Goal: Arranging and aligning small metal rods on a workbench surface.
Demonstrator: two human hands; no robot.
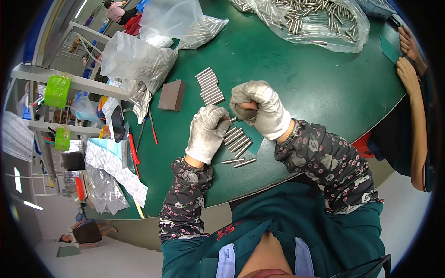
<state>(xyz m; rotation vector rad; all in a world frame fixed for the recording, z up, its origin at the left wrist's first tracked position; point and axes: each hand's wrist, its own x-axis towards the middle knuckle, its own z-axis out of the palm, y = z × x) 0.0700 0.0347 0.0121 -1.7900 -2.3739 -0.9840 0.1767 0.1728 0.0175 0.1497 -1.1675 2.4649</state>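
Note:
Both my hands wear whitish work gloves, and patterned sleeve covers reach up to them. My left hand (206,132) is closed, with a short metal pin (233,119) poking out beside its fingertips. To its right and a little higher, my right hand (260,107) is curled closed with a bare fingertip showing. What it holds, if anything, is hidden. Beyond the left hand, a row of steel pins (209,86) lies side by side. Several loose pins (238,141) rest in front of my hands, next to a small green sheet (256,146). Two more lie nearer me.
A brown block (172,95) stands left of the pin row. Plastic bags of pins (139,60) crowd the far left, and a large open bag (320,21) spreads at the far right. Red-handled pliers (134,149) and papers (118,169) lie left. A co-worker's hands (408,69) are at right.

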